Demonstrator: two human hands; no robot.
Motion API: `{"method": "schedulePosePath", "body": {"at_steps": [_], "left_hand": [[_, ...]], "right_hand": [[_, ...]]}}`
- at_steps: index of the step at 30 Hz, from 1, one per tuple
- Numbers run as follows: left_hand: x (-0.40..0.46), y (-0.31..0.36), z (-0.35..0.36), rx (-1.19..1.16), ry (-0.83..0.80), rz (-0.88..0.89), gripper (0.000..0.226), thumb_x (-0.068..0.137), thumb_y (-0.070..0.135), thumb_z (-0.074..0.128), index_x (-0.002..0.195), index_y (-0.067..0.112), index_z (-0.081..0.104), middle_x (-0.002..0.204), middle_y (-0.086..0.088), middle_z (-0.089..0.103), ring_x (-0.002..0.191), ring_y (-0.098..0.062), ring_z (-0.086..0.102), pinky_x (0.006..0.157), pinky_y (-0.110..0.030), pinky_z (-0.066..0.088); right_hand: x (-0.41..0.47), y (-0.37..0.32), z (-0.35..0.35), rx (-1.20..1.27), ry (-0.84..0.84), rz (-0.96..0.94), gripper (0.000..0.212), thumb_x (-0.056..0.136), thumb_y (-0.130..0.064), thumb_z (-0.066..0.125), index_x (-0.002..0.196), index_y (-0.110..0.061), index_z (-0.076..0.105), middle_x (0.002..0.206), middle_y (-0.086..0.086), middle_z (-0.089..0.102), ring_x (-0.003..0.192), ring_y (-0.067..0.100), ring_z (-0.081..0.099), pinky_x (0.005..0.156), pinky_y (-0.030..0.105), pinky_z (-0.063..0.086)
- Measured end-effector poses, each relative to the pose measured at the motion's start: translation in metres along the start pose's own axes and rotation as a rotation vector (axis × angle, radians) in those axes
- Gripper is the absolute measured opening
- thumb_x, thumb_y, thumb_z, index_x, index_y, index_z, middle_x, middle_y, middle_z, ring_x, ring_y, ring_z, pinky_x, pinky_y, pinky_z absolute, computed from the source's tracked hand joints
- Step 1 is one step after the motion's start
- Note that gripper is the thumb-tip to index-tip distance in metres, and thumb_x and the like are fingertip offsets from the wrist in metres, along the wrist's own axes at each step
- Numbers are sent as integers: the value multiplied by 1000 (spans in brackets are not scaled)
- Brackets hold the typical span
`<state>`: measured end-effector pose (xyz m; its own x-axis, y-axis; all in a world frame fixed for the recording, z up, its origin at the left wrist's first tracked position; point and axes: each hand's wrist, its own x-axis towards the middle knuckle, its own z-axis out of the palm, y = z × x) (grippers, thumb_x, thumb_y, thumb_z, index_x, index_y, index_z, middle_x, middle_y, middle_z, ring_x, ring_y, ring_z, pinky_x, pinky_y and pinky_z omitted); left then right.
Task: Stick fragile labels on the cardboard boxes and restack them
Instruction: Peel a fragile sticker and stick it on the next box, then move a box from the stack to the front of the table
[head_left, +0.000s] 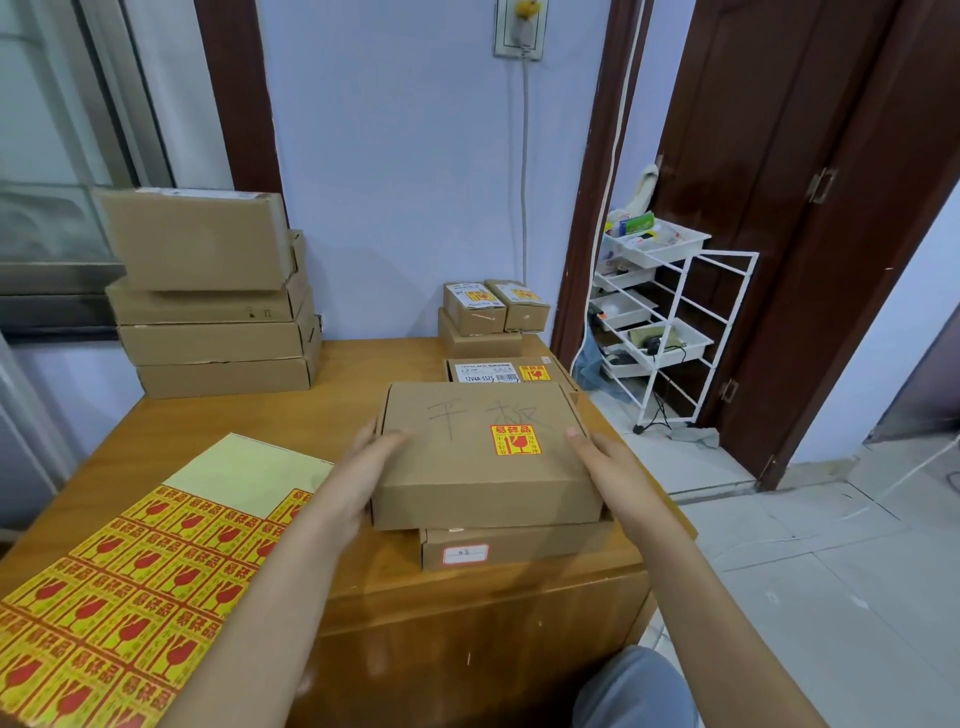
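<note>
Bare, sleeveless forearms; blue-grey trousers (636, 691) on one knee.

walls lilac (405, 156) | door dark wood (769, 182) | floor grey tile (831, 571)
</note>
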<state>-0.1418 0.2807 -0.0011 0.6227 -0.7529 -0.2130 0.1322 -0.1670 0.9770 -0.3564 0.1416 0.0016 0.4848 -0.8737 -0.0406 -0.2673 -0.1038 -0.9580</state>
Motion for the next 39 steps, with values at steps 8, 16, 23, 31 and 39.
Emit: {"method": "schedulePosePath", "body": {"at_steps": [8,16,23,31,39], "left_hand": [[8,29,3,-171,40,182,27,93,26,51,109,48,53,109,15,62,99,-9,59,73,-28,46],[46,60,-20,-173,156,262,28,94,20,49,116,38,51,105,12,63,90,-7,59,65,-27,45],[91,58,-45,-130,293,120,40,91,19,55,129,13,42,102,-1,53,83,-15,53,65,-30,42],[137,62,-60,-129,244,162,23,92,16,48,113,22,54,99,7,60,85,-11,55,65,-28,42],[197,57,-75,-44,279,181,58,61,47,55,119,55,54,130,2,49,124,-22,43,104,-44,37]], "right_hand": [[15,-42,7,159,19,-167,29,96,-37,47,123,-31,53,109,-16,64,92,-4,62,71,17,47],[78,-69,39,142,-20,-228,23,89,-34,54,111,-32,61,109,-10,68,99,10,64,85,31,50],[127,-69,77,86,-39,-166,30,90,-20,57,120,-18,55,110,0,64,89,9,60,65,23,44],[176,-72,92,88,-46,-88,43,90,-26,58,131,-16,48,116,1,61,93,13,60,65,25,46],[230,-87,111,122,-26,-93,45,86,-28,65,124,-17,44,110,-2,57,93,16,60,71,28,49]]}}
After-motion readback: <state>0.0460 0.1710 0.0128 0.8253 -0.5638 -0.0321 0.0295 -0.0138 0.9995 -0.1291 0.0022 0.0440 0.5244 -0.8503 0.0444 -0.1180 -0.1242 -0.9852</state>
